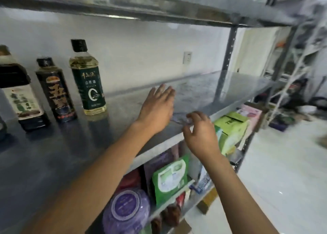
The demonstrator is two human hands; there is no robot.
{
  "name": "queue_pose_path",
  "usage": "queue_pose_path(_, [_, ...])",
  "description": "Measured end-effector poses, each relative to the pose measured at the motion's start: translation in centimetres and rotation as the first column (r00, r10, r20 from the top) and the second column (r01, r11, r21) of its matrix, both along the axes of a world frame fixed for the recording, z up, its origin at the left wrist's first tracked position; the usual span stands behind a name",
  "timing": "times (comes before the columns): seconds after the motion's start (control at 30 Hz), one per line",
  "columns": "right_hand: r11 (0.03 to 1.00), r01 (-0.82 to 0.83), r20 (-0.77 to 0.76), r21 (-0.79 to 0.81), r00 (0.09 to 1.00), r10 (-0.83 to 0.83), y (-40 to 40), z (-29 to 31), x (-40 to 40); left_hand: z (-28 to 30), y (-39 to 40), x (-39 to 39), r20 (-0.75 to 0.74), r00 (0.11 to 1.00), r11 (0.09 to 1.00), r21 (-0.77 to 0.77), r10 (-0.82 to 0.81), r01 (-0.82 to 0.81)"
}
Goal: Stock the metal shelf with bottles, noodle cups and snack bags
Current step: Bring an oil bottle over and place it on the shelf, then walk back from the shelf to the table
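Both hands at the shelf edge — open metal rightward.

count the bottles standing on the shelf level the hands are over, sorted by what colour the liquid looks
Dark liquid: 2, the wide bottle with the pale label and the slim black-labelled bottle
Pale yellow liquid: 1, the green-labelled oil bottle
Total: 3. A dark shape at the far left edge is too cut off to count.
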State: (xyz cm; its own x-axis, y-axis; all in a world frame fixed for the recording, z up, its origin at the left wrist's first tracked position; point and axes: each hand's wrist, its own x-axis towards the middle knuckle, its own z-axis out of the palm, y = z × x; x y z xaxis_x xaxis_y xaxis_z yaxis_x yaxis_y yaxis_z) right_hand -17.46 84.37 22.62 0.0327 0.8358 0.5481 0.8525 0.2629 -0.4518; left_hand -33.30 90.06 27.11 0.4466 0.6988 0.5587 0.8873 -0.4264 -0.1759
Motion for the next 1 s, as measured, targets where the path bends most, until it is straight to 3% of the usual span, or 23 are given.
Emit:
queue_pose_path(0.17, [0.940,0.337,0.013,-0.057,0.942,-0.336,-10.0,-1.8,7.5,-1.7,-5.7,8.1,0.093,0.960,0.963,-0.029,-0.265,0.269])
queue_pose_path(0.43, [0.724,0.681,0.057,-0.110,0.732,-0.679,-26.8,-3.6,15.7,-6.2,-19.0,21.6,0.100,0.771,0.763,-0.110,-0.629,0.637])
queue_pose_path(0.67, [0.496,0.855,0.043,-0.150,0.507,-0.861,-42.5,-6.3,20.5,-8.3,-33.3,30.0,0.176,0.589,0.547,-0.235,-0.788,0.803])
queue_pose_path(0.73, [0.457,0.873,0.049,-0.174,0.471,-0.881,-45.3,-7.0,21.1,-9.2,-36.2,31.6,0.208,0.588,0.526,-0.288,-0.781,0.800])
queue_pose_path(1.0, [0.163,0.947,-0.010,-0.277,0.167,-0.986,-65.3,-10.5,24.0,-13.0,-55.2,39.2,0.264,0.340,0.202,-0.438,-0.903,0.876])
